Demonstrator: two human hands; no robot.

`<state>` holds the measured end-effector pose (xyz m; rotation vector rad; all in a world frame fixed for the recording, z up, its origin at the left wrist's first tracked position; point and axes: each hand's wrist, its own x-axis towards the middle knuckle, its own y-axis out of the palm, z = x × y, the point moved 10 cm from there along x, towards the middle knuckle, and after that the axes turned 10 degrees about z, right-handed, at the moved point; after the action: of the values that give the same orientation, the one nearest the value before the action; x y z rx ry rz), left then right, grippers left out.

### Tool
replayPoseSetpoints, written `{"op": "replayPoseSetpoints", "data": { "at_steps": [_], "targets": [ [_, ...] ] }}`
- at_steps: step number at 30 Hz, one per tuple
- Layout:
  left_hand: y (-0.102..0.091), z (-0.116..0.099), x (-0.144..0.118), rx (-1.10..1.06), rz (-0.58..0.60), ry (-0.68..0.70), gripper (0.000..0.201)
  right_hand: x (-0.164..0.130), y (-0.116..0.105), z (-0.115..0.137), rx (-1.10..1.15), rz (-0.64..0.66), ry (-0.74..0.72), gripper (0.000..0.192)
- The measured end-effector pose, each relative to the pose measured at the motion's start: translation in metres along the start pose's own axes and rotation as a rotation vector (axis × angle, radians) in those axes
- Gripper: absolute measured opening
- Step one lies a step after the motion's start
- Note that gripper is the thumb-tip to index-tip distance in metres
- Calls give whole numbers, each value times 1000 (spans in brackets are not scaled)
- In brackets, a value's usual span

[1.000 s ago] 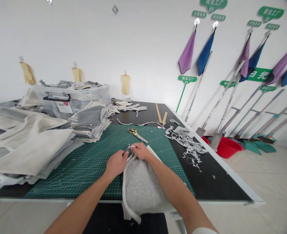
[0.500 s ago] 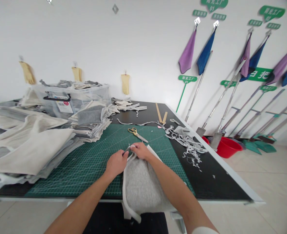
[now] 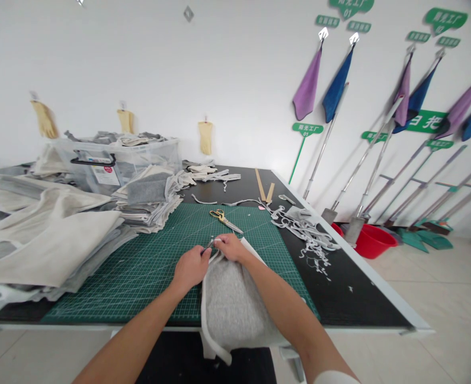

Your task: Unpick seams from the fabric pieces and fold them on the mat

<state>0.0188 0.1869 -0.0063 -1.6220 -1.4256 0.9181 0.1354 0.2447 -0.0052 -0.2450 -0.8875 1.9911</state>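
Note:
A grey cloth piece with pale edging [image 3: 235,304] hangs over the near edge of the table, its lower end below the tabletop. My right hand [image 3: 230,248] is closed on the cloth's upper edge, pinching it. Close beside it, my left hand [image 3: 191,268] is closed around small dark metal snips [image 3: 208,246], mostly hidden by the fingers; their tip is at the pinched edge. Beyond both hands, gold-handled scissors [image 3: 226,220] lie on the green cutting mat [image 3: 139,277].
Stacked grey and cream cloth pieces [image 3: 51,234] cover the left side, before a clear plastic bin [image 3: 139,154] heaped with cloth. Pale fabric trimmings [image 3: 307,232] lie right of the mat. Wooden strips [image 3: 260,185] lie farther back. Mops and a red basin [image 3: 375,242] stand beyond the table.

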Motion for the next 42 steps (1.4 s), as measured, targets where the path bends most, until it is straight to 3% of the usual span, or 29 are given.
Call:
{"op": "replayPoseSetpoints", "data": {
  "at_steps": [15, 33, 42],
  "targets": [
    [-3, 3, 3, 17, -31, 2, 41, 0, 1, 0, 18, 13, -2, 27],
    [-13, 13, -10, 124, -73, -141, 42, 1, -2, -10, 124, -44, 33, 25],
    [-25, 16, 0, 61, -89, -64, 46, 1, 0, -8, 115, -25, 7, 25]
  ]
}}
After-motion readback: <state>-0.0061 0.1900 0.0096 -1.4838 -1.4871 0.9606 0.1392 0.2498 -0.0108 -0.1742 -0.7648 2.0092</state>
